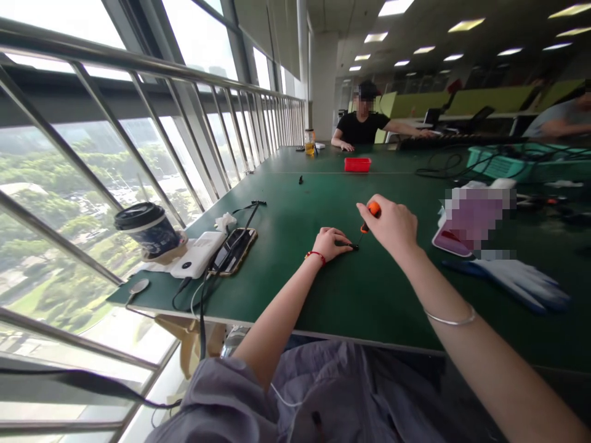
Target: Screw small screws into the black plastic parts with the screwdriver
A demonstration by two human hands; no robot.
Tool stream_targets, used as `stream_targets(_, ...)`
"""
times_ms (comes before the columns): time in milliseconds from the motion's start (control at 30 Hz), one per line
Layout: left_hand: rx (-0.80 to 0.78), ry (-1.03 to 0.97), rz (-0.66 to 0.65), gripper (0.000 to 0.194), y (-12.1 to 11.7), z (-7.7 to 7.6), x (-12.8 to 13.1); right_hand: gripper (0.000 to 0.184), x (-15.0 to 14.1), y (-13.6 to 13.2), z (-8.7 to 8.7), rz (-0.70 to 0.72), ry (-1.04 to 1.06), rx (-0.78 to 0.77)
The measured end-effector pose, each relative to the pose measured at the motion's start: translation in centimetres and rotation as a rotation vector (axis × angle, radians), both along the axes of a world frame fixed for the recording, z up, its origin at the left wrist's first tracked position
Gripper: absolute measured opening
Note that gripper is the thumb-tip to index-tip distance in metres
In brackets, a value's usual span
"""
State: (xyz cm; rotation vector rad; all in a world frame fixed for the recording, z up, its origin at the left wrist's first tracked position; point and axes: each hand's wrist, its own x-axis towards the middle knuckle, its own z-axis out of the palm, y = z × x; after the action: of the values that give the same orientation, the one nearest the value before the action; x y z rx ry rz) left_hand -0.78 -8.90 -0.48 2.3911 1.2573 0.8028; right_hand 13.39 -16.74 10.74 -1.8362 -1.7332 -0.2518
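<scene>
My right hand is wrapped round the orange and black handle of a screwdriver, which slants down to the left. Its thin shaft reaches a small black part on the green table. At the left end of that part, my left hand rests low on the tabletop and pinches it between thumb and fingers. The part is too small to name, and the fingers cover some of it.
A lidded coffee cup, a white power bank and a phone with cables lie left. Gloves lie right. Farther off are a red box, a green basket and a person. A metal railing borders the left.
</scene>
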Motion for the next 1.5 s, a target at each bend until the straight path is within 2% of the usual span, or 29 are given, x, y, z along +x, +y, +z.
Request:
stream_targets(100,-0.013,-0.001,-0.001,0.021,0.1,0.0,0.0,0.025,-0.1,0.0,0.2,0.014,0.032,-0.007)
stream_targets(300,-0.023,-0.013,0.005,0.021,0.0,0.1,0.0,0.029,-0.2,0.5,0.6,0.012,0.044,-0.007)
stream_targets(400,-0.009,-0.016,0.008,0.020,-0.1,0.1,0.1,0.037,0.1,0.7,0.5,0.010,0.033,-0.021)
stream_targets(533,0.004,0.001,0.016,0.020,0.3,0.2,0.2,0.024,0.9,1.0,0.4,0.002,0.041,0.000)
stream_targets(600,0.012,0.025,0.022,0.020,1.1,0.4,0.3,0.027,1.3,1.6,0.5,-0.024,0.033,-0.005)
stream_targets(700,0.019,0.070,0.016,0.020,2.9,0.6,0.6,0.024,1.7,3.4,0.7,-0.029,0.005,-0.032)
stream_targets(833,0.013,0.078,0.018,0.020,5.4,0.9,1.1,0.034,2.0,6.8,1.3,-0.018,-0.033,-0.081)
stream_targets(967,-0.005,0.066,0.039,0.018,7.3,1.2,1.3,0.022,2.4,9.9,1.8,-0.007,-0.012,-0.120)
stream_targets(1100,-0.020,0.059,0.046,0.018,9.5,1.3,1.5,0.020,2.6,12.2,2.1,0.016,0.028,-0.172)
stream_targets(1233,-0.045,0.028,0.054,0.017,11.6,1.3,1.6,0.037,2.6,14.1,2.5,0.027,0.012,-0.210)
stream_targets(1367,-0.090,0.008,0.086,0.016,12.6,1.2,1.5,0.020,3.0,15.4,2.6,0.047,0.061,-0.241)
stream_targets(1500,-0.081,-0.001,0.082,0.016,12.6,1.1,1.4,0.031,3.4,15.8,2.6,0.072,0.117,-0.290)
